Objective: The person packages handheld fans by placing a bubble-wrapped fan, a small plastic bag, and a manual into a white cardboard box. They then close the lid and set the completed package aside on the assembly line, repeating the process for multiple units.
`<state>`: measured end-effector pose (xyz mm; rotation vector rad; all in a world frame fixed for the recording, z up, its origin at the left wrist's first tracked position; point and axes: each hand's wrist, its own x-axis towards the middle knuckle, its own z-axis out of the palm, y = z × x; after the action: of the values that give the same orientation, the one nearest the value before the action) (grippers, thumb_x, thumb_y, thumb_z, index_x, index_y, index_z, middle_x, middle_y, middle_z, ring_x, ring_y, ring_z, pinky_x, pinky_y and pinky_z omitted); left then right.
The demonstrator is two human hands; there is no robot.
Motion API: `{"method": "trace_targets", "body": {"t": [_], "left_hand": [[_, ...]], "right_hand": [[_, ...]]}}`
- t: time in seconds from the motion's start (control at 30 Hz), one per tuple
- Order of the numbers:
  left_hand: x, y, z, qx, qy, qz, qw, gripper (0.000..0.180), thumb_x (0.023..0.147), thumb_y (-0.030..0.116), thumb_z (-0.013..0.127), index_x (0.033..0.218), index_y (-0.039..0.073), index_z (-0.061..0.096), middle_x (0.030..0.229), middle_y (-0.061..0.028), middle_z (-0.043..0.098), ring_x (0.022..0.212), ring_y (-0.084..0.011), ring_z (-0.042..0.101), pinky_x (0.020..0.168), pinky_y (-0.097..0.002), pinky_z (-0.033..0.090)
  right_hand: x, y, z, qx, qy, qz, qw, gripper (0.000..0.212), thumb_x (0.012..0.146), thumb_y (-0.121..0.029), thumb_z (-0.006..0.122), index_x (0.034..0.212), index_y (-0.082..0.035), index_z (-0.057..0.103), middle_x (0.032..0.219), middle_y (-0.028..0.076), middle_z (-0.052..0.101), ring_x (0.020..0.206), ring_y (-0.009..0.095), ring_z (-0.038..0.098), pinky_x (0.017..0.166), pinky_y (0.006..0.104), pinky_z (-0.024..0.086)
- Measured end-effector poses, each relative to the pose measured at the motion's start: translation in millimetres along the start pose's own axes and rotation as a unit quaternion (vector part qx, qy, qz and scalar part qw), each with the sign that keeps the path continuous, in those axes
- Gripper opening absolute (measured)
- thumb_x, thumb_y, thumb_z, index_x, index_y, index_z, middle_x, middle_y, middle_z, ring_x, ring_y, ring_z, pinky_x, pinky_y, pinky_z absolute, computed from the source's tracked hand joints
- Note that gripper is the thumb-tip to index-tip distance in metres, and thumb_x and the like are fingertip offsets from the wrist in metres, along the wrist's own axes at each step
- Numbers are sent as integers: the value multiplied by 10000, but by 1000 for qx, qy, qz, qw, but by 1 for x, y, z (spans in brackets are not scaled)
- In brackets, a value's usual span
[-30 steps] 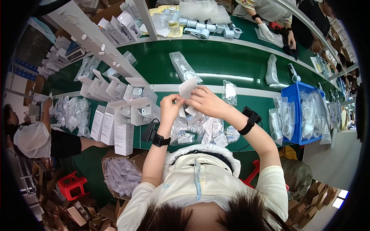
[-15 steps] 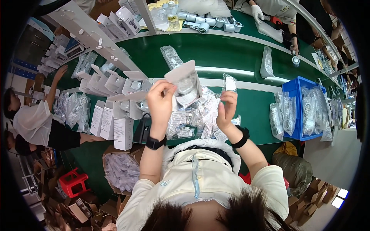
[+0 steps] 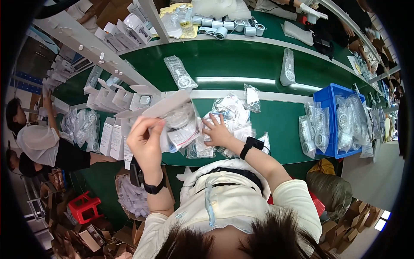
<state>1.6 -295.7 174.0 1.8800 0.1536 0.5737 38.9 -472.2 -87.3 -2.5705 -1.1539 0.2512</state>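
The left hand is raised above the near edge of the green surface, its fingers pinched on a flat white carton and a clear plastic packet that hangs just below it. The carton tilts, its far end pointing right and away. The right hand lies lower, fingers spread, pressing down on a heap of clear bagged parts in the middle of the surface; a black band sits on that wrist, and another on the left wrist.

To the left of the heap stand rows of open white boxes, with upright white cartons nearer. To the right, a blue bin holds more bagged pieces, and further bags lie just beside it on the surface. On the far strip of the surface lie two single bags, well apart, and beyond them a row of white rolls. At the far left another person in a white top reaches toward the boxes. A cardboard box of bags rests on the floor below the left forearm.
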Motion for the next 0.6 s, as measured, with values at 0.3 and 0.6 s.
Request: {"method": "trace_targets", "body": {"t": [0.3, 0.6], "left_hand": [[-7, -67, 56, 19, -25, -53, 998, 85, 710, 4, 643, 701, -40, 571, 735, -35, 558, 580, -71, 405, 498, -201, 292], [19, -57, 47, -10, 26, -29, 999, 99, 717, 20, 641, 708, -45, 567, 745, -43, 569, 635, -101, 485, 548, -214, 370]], "right_hand": [[-90, 58, -39, -17, 1, 10, 1000, 569, 617, -437, 630, 1128, -209, 525, 1334, 77, 330, 1256, 368, 215, 954, 632, 138], [11, -44, 4, 116, 62, -197, 972, 515, 713, -398, 588, 1164, -172, 483, 1302, 84, 356, 1256, 271, 262, 993, 524, 211]]}}
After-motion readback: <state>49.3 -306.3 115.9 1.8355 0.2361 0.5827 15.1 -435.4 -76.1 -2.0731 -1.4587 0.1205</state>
